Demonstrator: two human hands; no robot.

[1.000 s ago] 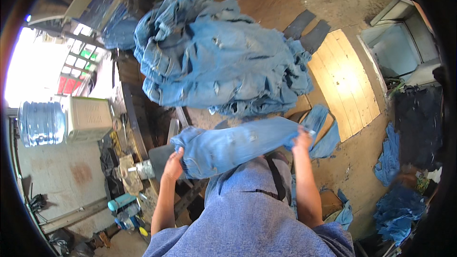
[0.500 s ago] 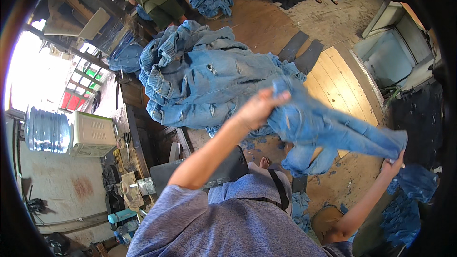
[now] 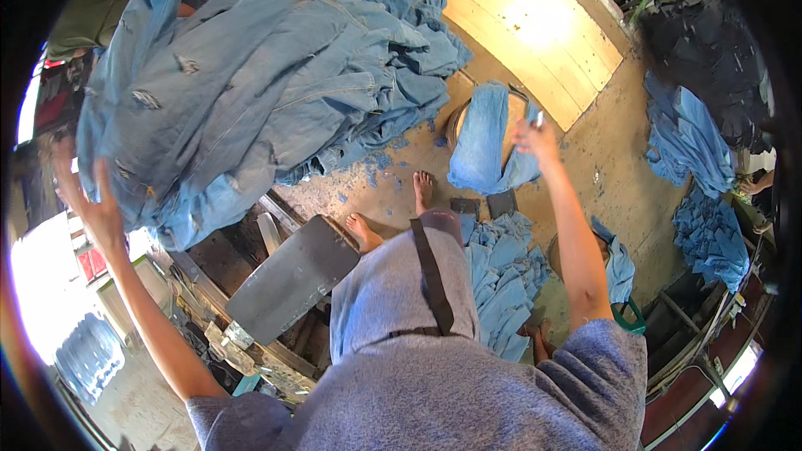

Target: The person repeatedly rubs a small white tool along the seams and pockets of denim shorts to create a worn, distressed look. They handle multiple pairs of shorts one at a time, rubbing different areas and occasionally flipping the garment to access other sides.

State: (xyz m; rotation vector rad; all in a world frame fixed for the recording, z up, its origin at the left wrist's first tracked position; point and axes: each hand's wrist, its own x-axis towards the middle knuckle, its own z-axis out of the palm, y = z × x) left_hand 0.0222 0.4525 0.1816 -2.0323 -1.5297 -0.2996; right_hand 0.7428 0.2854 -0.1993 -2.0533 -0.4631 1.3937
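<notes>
My left hand (image 3: 88, 196), slightly blurred, is at the left edge of a large heap of faded blue jeans (image 3: 251, 92). Its fingers are spread and hold nothing. Worn, ripped patches show on the topmost jeans, and a blurred denim leg hangs along the heap's left side. My right hand (image 3: 536, 140) is raised beside a round stool (image 3: 511, 129) draped with pale blue denim (image 3: 480, 138). A small whitish thing (image 3: 539, 119), too small to name, pokes out from its bent fingers.
Below me, a black padded board (image 3: 292, 280) stands left of my feet. A stack of folded denim (image 3: 505, 284) lies near my right leg. More denim bundles (image 3: 710, 238) and dark cloth (image 3: 706, 58) are at the right. A lit wooden panel (image 3: 535, 25) lies ahead.
The jeans stretched between my hands have been let go; my hands are now wide apart. My left hand went left, and the view has turned downward and to the right.
</notes>
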